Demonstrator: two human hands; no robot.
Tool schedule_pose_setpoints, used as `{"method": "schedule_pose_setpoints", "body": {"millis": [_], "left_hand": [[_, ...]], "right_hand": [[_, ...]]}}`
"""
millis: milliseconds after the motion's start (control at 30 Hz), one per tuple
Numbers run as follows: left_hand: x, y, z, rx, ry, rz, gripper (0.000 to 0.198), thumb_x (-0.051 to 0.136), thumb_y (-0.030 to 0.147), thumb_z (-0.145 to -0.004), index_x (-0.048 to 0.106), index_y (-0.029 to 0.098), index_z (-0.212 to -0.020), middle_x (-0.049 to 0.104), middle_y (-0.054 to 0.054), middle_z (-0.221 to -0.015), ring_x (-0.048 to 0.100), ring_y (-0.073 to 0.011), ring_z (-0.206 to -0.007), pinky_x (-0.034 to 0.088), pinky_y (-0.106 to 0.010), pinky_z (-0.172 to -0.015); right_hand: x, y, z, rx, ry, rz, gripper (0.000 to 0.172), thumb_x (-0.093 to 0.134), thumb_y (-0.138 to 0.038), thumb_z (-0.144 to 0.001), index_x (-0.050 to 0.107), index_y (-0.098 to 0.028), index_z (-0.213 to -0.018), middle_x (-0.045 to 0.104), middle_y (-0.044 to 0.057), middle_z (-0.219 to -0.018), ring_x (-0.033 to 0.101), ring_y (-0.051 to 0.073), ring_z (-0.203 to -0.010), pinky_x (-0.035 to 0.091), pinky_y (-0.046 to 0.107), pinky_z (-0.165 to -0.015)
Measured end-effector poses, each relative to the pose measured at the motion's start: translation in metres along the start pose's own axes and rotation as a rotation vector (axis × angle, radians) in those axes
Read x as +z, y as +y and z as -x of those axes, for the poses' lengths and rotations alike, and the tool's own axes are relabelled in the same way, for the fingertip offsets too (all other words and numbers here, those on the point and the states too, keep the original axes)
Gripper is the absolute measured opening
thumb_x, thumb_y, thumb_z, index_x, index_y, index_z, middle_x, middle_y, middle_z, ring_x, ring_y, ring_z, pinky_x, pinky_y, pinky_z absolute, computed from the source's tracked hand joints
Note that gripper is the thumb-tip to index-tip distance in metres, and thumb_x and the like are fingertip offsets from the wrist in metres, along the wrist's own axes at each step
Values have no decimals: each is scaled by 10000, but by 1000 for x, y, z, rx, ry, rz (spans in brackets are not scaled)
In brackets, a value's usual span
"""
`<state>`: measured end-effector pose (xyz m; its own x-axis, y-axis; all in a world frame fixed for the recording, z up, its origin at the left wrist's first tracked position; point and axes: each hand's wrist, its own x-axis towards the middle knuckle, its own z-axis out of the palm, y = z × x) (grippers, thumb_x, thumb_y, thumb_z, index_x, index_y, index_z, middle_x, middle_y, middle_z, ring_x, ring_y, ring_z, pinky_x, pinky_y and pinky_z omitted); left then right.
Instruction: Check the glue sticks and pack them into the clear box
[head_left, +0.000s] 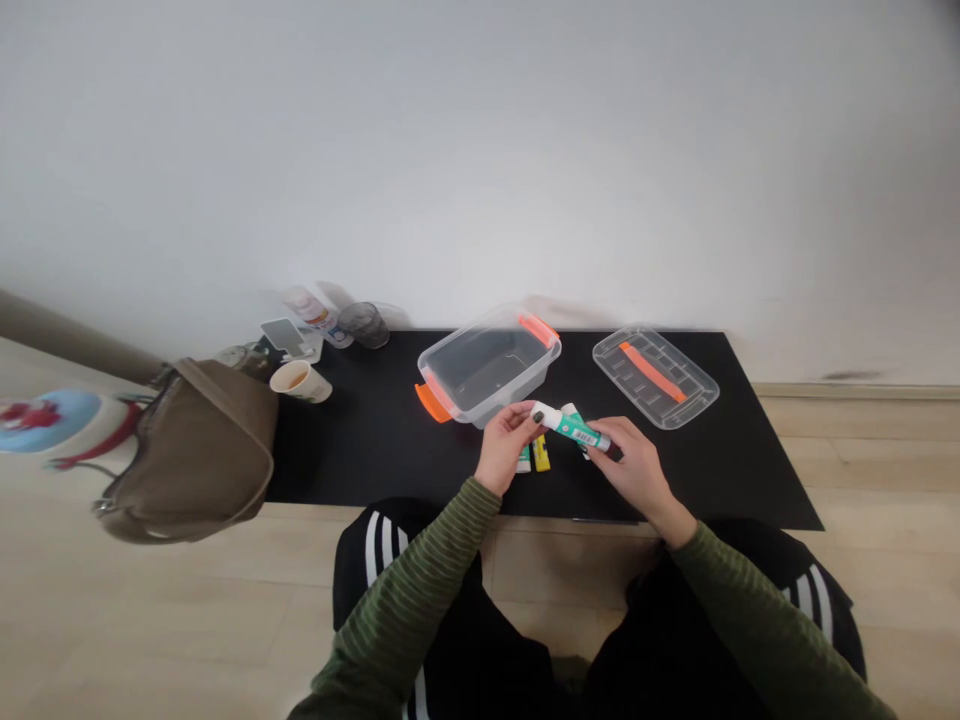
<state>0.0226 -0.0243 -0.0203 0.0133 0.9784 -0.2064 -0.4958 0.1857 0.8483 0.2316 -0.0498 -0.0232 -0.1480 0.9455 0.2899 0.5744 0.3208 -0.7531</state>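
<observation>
Between my two hands is a white and green glue stick [577, 431] with a barcode on its label. My left hand [501, 446] pinches its white end, and my right hand [636, 470] grips the other end. A second white and green item [570, 409] shows partly behind it. Below, on the black table, lie a small yellow item [541, 455] and a green and white item [523, 461], both partly covered by my left hand. Just beyond my hands stands a clear plastic box [504, 392] with orange latches, its top uncovered. Its clear lid [660, 376], with an orange handle, lies to the right.
On the left of the black table [360, 455] stand a paper cup [301, 382] with a drink, a dark glass [365, 325], a spray bottle [319, 315] and a small mirror-like stand [286, 337]. A brown bag [202, 450] sits at the left end. A wall [480, 150] rises behind.
</observation>
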Motion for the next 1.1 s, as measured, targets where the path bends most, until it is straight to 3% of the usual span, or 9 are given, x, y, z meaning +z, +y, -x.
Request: {"method": "schedule_pose_setpoints", "body": {"millis": [400, 667, 900, 1100], "left_hand": [[0, -1, 1, -16, -20, 4, 395, 847, 335, -663, 708, 132, -972, 732, -59, -922, 687, -152, -834, 561, -334, -863], [-1, -2, 2, -12, -36, -22, 377, 837, 346, -679, 716, 137, -969, 729, -57, -911, 679, -147, -822, 552, -335, -864], [-2, -1, 2, 4, -45, -79, 367, 822, 359, -694, 714, 148, -975, 728, -63, -958, 675, -165, -877, 535, -348, -894], [-3, 0, 2, 26, -72, -132, 347, 800, 357, -721, 715, 153, -989, 729, -69, -982, 670, -174, -905, 528, -338, -883]], "right_hand": [[-1, -2, 1, -81, 42, 27, 262, 604, -273, -862, 672, -234, -1112, 671, 84, -1079, 662, 215, -903, 570, 332, -745], [2, -2, 4, -83, 21, -10, 272, 614, -282, -857, 682, -228, -1114, 693, 85, -1073, 669, 207, -891, 557, 298, -679], [7, -2, 9, 0, 17, -90, 275, 658, -308, -826, 704, -210, -1078, 713, 69, -1007, 634, 154, -705, 528, 277, -623], [12, 2, 13, 152, -32, -193, 298, 688, -346, -795, 732, -196, -1048, 723, 58, -910, 602, 149, -658, 503, 276, -603]]}}
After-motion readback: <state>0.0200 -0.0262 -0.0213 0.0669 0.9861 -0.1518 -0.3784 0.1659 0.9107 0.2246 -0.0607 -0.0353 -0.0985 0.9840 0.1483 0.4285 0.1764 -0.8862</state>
